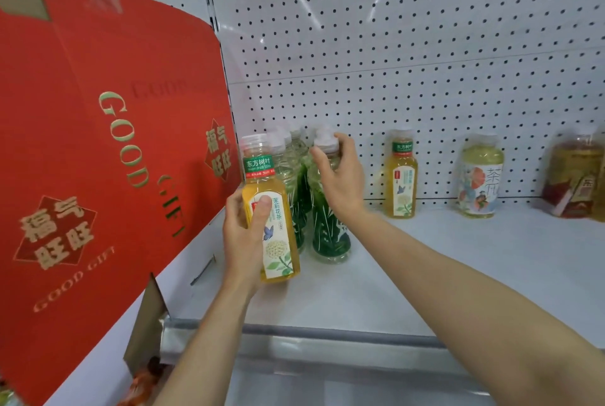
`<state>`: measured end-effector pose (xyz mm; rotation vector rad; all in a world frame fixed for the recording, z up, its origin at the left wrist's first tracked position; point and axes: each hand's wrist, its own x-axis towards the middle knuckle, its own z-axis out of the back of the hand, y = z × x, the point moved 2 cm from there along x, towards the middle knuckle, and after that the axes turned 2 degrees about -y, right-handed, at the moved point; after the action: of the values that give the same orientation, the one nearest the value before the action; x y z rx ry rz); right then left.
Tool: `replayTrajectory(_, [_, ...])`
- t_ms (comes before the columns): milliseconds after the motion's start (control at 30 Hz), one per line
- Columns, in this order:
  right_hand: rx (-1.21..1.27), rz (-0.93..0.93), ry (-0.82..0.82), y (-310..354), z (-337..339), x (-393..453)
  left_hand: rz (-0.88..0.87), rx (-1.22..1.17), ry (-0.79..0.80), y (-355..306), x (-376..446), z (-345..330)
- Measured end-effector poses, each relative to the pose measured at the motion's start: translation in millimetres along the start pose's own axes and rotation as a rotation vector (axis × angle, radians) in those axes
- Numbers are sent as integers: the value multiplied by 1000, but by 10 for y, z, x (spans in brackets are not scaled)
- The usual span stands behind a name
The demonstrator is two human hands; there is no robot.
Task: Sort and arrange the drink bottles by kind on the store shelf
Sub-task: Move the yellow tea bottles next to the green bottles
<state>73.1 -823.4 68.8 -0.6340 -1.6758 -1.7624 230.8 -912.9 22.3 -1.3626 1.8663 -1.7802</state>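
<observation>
My left hand (244, 235) grips the upright yellow tea bottle (273, 209); its twin (401, 176) stands rightward, past my right hand (340, 176) pinching a green bottle's cap (324, 140).

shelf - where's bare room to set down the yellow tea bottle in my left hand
Bare shelf lies between the green-label bottles and the lone yellow tea bottle, and along the front edge. The left end by the red box is crowded.

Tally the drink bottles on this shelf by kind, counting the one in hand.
Yellow jasmine tea bottle: 2, one in the left hand at, one standing at
Green-label clear bottle: at least 3, near
Round illustrated tea bottle: 1
Amber bottle: 1
Total: at least 7
</observation>
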Motion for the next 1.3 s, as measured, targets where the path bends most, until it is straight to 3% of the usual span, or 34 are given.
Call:
replayTrajectory(200, [-69, -30, 58, 20, 4, 4, 23, -35, 92, 89, 48, -176])
replayTrajectory(333, [-17, -79, 62, 10, 392, -222, 19, -103, 170, 100, 19, -419])
replayTrajectory(467, [187, -99, 263, 41, 892, -552, -7, -115, 258, 94, -65, -784])
replayTrajectory(600, [158, -84, 364, -2, 1265, -657, -25, -123, 360, 68, -226, -1193])
replayTrajectory(800, [166, -199, 400, -200, 1573, -542, 26, -43, 412, 232, -375, -1590])
replayTrajectory(933, [78, -273, 424, -496, 1656, -538, 14, 172, 428, 336, -374, -1572])
replayTrajectory(1033, [78, -320, 414, -664, 1752, -505, -195, 653, 345, 447, -362, -1433])
replayTrajectory(1100, [104, -344, 395, -732, 1821, -443, -338, 987, 112, 479, -368, -1347])
replayTrajectory(1200, [126, -372, 382, -811, 1884, -330, -158, 936, -227, 409, -290, -1267])
replayTrajectory(1233, [124, -377, 384, -836, 1887, -300, -115, 930, -273, 405, -235, -1266])
replayTrajectory(1300, [114, -382, 391, -880, 1879, -261, -38, 998, -214, 430, -144, -1300])
